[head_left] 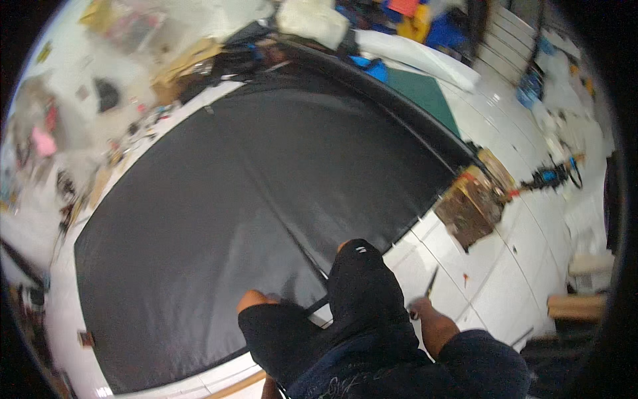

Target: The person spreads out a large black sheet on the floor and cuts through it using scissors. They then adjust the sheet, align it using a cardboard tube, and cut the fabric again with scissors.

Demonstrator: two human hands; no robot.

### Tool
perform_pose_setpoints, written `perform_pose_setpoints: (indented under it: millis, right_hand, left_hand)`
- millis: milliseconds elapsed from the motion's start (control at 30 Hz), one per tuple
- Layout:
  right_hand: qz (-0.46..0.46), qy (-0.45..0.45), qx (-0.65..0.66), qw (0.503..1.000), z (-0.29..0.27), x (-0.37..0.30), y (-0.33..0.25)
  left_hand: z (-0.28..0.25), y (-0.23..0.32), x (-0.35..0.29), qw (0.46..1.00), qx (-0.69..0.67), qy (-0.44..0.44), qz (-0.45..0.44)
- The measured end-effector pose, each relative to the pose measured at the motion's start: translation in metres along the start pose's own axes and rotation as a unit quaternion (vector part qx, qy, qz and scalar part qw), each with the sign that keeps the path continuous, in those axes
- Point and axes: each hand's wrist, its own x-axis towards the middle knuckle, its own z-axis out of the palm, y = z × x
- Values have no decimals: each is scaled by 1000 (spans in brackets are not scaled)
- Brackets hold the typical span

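A large sheet of black, leather-like material (199,219) lies spread on the floor, with a long crease running down its middle. My knees are at its near edge. To the right of my leg, low over the white tiles, my right hand (421,307) is closed on a slim dark pointed tool (432,282). Its narrow end points away from me; its exact kind is too blurred to tell. Of my left arm only a bit of skin shows at the lower edge, beside a wooden strip (239,386); my left hand is hidden.
A worn brown block (468,206) stands at the sheet's right corner, near a blue-and-black power tool (550,175). A black roll (385,100) borders the far edge, with a white roll (419,56) beyond. Small clutter lines the left; a small brown block (86,338) touches the left edge.
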Motion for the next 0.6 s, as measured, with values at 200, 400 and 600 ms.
perform_pose_setpoints:
  millis: [200, 400, 600]
  right_hand:
    - [38, 131, 333, 933, -171, 44, -49]
    - [-169, 308, 142, 925, -222, 102, -130]
    - [-72, 176, 223, 956, -257, 133, -126]
  left_hand:
    - [16, 23, -1, 998, 54, -30, 16]
    - [27, 33, -11, 998, 50, -23, 0]
    - [9, 31, -62, 998, 27, -30, -37]
